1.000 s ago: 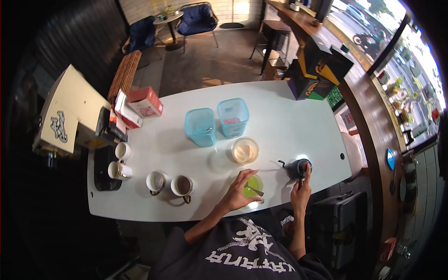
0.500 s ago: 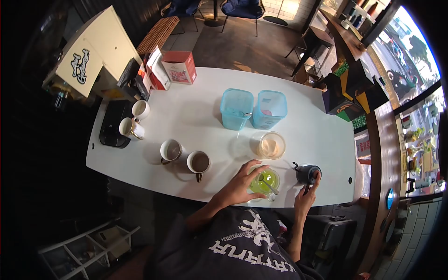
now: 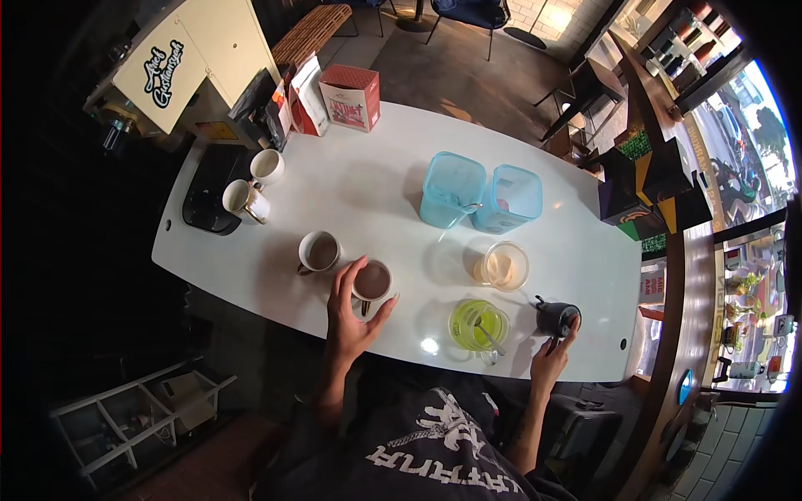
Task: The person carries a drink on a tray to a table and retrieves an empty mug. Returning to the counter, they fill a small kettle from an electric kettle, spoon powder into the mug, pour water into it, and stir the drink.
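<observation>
My left hand (image 3: 354,316) is at a white mug of brown drink (image 3: 372,281), its thumb and fingers spread apart around the near side; whether they touch it is unclear. Just left of it stands a second mug of brown drink (image 3: 319,251). My right hand (image 3: 551,357) is closed on the handle of a small black gooseneck kettle (image 3: 555,316), with a finger on its lid. The kettle stands on the table. Between my hands is a clear glass mug of green liquid (image 3: 468,324) with a spoon in it. Behind that stands a clear cup with pale contents (image 3: 505,266).
Two blue plastic containers (image 3: 454,185) stand farther back on the white table (image 3: 368,175). At the left, two white mugs (image 3: 245,200) sit by a black tray (image 3: 209,196) and a cream machine (image 3: 188,63). A red box (image 3: 351,96) is at the back; dark boxes (image 3: 635,192) are at the right.
My left hand has left the glass mug of green liquid and moved left to the mug of brown drink. My right hand stays on the kettle. The view has shifted slightly.
</observation>
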Tool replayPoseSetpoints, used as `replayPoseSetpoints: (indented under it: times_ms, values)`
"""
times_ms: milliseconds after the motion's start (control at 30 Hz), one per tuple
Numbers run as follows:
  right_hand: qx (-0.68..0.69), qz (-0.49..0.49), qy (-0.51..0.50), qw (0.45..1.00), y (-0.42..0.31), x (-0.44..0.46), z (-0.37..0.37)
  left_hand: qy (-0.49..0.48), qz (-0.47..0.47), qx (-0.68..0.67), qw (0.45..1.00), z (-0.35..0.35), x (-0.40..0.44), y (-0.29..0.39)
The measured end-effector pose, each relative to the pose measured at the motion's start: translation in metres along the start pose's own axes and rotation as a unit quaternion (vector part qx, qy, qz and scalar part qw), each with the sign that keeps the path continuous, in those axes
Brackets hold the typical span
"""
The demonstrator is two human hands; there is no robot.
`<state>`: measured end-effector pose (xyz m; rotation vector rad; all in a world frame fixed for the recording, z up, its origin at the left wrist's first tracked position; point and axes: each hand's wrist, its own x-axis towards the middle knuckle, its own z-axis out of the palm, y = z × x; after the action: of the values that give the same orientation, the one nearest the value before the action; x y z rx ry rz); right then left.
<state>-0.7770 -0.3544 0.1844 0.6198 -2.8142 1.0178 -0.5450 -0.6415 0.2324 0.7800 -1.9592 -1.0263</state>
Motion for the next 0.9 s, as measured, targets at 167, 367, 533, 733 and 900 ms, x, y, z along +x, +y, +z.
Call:
replayPoseSetpoints:
  times_ms: [167, 367, 533, 733, 900]
  values:
    - [-0.02, 0.006, -0.006, 1.0, 0.006, 0.001, -0.001, -0.038, 0.017, 0.05, 0.998, 0.006, 0.005, 0.001]
    - [-0.031, 0.033, -0.011, 0.999, 0.012, 0.0, -0.001, -0.051, 0.04, 0.056, 0.996, 0.015, 0.016, 0.012]
    - [-0.024, 0.026, -0.003, 0.999, 0.013, 0.002, 0.001, -0.089, 0.071, 0.056, 0.992, 0.031, 0.037, 0.019]
    - [-0.019, 0.057, -0.023, 0.998, 0.015, 0.003, -0.002, -0.153, 0.037, 0.171, 0.973, 0.032, 0.052, 0.016]
    - [-0.024, 0.037, -0.016, 0.999, 0.018, 0.002, -0.001, -0.159, -0.013, 0.251, 0.955, 0.028, 0.041, 0.013]
